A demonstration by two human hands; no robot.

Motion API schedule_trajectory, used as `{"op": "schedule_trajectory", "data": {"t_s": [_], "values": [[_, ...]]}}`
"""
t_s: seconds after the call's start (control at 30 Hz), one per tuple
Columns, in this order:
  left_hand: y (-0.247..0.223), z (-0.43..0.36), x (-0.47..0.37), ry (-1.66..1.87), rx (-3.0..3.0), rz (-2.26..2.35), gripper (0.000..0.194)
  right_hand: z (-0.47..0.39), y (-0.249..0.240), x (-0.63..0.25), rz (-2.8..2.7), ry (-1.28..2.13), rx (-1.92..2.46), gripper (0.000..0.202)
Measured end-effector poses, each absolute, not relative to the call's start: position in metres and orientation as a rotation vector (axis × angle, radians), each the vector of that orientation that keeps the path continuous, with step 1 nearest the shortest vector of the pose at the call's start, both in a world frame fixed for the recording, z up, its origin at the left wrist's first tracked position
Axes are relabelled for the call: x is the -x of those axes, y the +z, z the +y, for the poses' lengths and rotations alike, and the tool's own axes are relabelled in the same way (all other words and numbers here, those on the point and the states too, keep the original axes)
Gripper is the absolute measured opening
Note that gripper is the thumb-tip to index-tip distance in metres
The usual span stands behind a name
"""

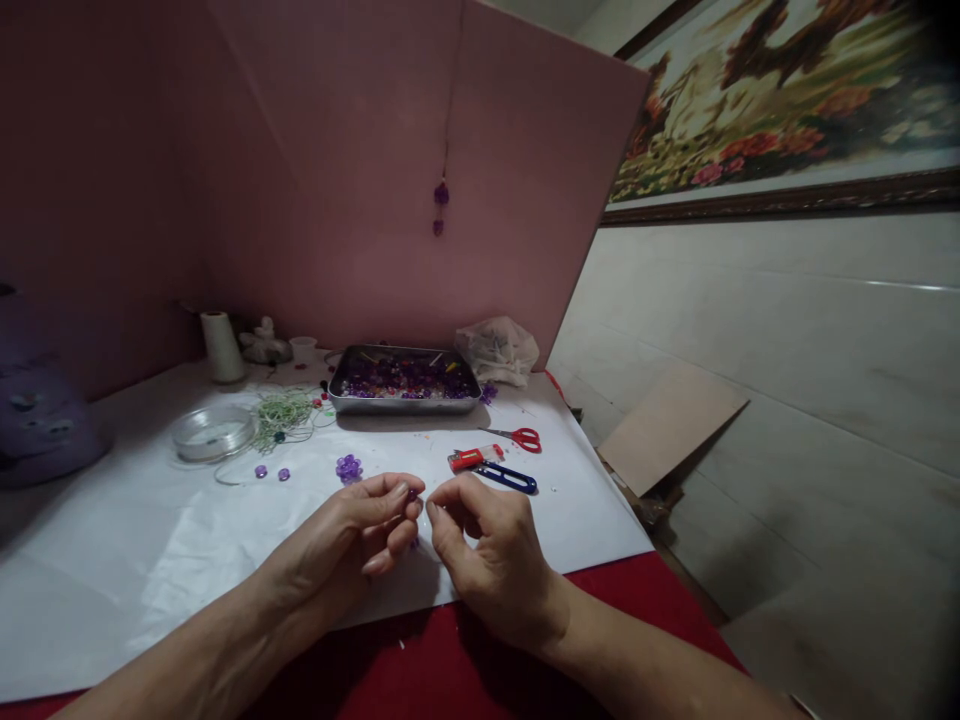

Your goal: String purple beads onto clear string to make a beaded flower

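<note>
Above the near part of the white sheet (225,540), my left hand (364,520) pinches a small purple bead (413,494) between thumb and forefinger. Its other fingers curl loosely below, and a bit of purple shows beneath them. Close beside it, my right hand (495,555) is closed in a pinch, thumb against forefinger; anything held there is too fine to make out. A purple bead cluster (349,469) lies just beyond my left hand, with two loose purple beads (283,475) to its left.
Behind stands a metal tray (405,406) of purple beads. Red-handled scissors (527,439), a red lighter (475,457) and blue thread snips (510,477) lie beyond my right hand. Leftward are a clear line spool (214,435), green thread (283,412) and a thread cone (223,347).
</note>
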State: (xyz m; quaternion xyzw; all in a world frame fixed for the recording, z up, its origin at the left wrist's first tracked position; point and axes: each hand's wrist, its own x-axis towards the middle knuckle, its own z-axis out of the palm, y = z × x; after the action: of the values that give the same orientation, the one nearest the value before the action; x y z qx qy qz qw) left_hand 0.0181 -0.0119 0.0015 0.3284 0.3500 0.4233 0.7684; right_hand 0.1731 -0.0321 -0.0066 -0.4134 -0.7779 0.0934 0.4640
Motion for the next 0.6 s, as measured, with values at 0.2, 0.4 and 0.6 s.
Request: {"op": "schedule_trajectory", "data": {"t_s": [0.2, 0.4, 0.6], "values": [[0.0012, -0.0123, -0.0187, 0.931, -0.725, 0.731, 0.004, -0.0320, -0.0074, -0.1732, -1.905, 0.223, 1.003, 0.012], [0.0041, -0.0126, -0.0202, 0.927, -0.728, 0.767, 0.006, -0.0308, -0.0091, -0.1727, -1.903, 0.219, 1.009, 0.012], [0.0029, -0.0127, -0.0193, 0.927, -0.744, 0.746, 0.006, -0.0321, -0.0077, -0.1731, -1.896, 0.217, 1.014, 0.012]]}}
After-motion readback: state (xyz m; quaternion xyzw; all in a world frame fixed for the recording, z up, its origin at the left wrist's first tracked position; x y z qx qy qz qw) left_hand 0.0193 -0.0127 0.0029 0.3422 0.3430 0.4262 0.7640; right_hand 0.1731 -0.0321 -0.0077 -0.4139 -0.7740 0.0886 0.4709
